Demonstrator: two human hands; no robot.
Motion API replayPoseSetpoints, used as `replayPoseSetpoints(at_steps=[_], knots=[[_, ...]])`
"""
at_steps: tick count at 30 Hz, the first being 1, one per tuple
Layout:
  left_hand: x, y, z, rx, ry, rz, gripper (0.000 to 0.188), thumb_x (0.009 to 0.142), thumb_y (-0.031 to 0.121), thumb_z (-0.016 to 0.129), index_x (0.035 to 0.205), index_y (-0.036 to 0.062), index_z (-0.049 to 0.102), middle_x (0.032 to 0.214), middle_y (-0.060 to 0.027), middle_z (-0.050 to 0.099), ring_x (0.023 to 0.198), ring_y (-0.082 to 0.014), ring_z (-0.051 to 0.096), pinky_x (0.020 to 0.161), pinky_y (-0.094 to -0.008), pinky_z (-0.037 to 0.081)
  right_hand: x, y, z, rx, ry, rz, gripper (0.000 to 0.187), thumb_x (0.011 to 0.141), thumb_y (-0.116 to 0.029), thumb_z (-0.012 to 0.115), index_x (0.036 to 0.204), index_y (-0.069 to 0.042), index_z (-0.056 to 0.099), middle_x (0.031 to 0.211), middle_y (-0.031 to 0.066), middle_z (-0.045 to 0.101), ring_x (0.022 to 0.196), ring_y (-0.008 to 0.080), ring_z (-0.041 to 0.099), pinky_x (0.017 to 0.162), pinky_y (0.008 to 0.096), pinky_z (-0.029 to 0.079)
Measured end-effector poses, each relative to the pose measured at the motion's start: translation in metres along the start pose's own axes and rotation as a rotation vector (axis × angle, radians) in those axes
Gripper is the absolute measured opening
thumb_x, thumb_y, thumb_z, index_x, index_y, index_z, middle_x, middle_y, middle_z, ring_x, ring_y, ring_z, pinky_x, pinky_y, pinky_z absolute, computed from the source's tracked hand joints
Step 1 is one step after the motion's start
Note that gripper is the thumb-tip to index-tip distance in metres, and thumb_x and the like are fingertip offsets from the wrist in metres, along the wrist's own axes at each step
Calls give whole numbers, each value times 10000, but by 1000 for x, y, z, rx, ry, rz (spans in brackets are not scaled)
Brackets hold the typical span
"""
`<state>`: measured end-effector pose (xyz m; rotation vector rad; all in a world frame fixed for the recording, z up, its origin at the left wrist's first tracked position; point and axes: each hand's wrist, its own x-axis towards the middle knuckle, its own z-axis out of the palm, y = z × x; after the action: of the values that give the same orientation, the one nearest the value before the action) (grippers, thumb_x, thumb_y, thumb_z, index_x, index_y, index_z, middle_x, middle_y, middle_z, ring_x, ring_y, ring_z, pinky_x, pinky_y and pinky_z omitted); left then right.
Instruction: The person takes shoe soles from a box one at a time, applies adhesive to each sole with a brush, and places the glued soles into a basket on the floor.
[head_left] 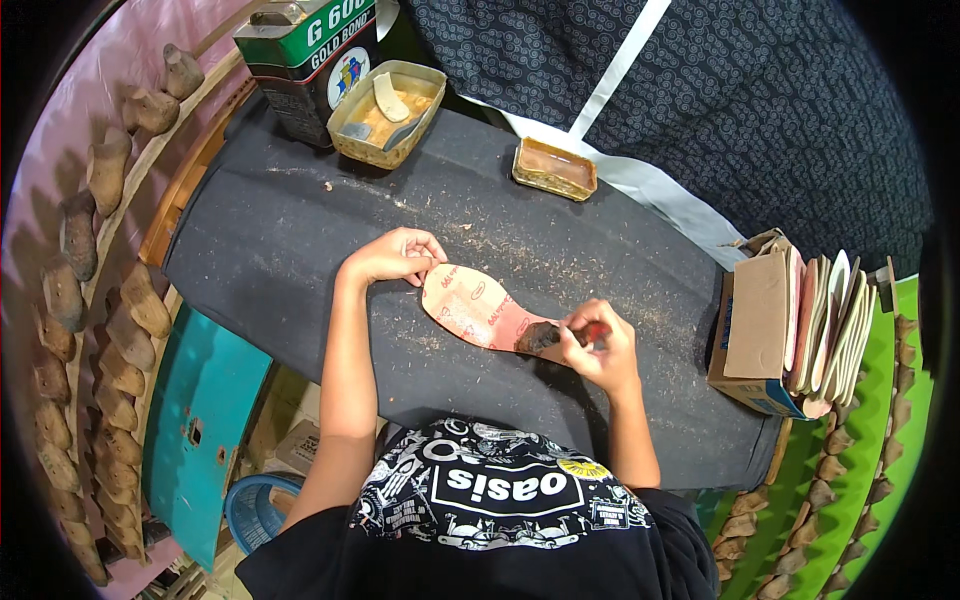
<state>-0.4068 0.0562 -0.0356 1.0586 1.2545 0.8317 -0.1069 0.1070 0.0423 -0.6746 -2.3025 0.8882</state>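
While left hand (pixel 400 256) pinches edge, insole (pixel 472 312) extends rightward; right hand (pixel 606 356) opposite.

Left forearm (pixel 348 355) outstretched, left hand (pixel 400 257) pinching, right hand (pixel 603 350) curled

Black T-shirt (pixel 490 555), short sleeves (pixel 285 560), white chest print (pixel 440 512), small yellow motif (pixel 582 469)

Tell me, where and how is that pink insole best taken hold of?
Probably pinch the pink insole by the rim of its broad, rounded end, coming from the left: it looks thin and flat there, and the right hand crowds the narrower end. The left hand touches that rim.
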Motion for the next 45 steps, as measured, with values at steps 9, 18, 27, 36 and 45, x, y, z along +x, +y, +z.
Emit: replayPoseSetpoints(at_steps=[9, 18, 27, 36, 45], knots=[[1, -1, 3, -7, -3, 25, 172, 748, 103, 527, 902, 26, 524, 762, -6, 570, 646, -60, 528, 559, -196, 449, 41, 2, 67, 147, 174, -247, 395, 693, -55, 614, 943, -29, 309, 756, 98, 539, 653, 180, 564, 590, 261, 462], [2, -3, 0, 8, -13, 35, 162, 752, 106, 542, 888, 19, 533, 763, -16, 571, 636, -63, 524, 558, -192, 446, 1, 28, 29, 251, 159, -107, 340, 694, 56, 539, 851, -71, 265, 725, 115, 481, 703, 178, 531, 647, 280, 412], [1, -1, 1, 8, -6, 21, 165, 754, 112, 541, 888, 16, 534, 753, -16, 572, 636, -65, 524, 563, -197, 447, -9, 23, -4, 152, 63, 43, 370, 695, 31, 559, 922, -57, 280, 818, 131, 518, 717, 152, 529, 661, 262, 425], [2, -3, 1, 14, 2, 25, 159, 758, 112, 540, 885, 17, 536, 748, -9, 570, 633, -61, 519, 555, -190, 440, 39, 21, 57, 388, 256, -214, 403, 712, 53, 550, 968, -51, 258, 841, 148, 508, 770, 185, 532, 680, 286, 435], [0, -3, 2, 18, 8, 20, 167, 757, 111, 539, 892, 12, 537, 750, -15, 570, 635, -66, 519, 565, -196, 443, 16, 33, 37, 290, 266, -23, 340, 734, 31, 536, 896, -45, 247, 787, 129, 533, 700, 146, 511, 645, 258, 415]])
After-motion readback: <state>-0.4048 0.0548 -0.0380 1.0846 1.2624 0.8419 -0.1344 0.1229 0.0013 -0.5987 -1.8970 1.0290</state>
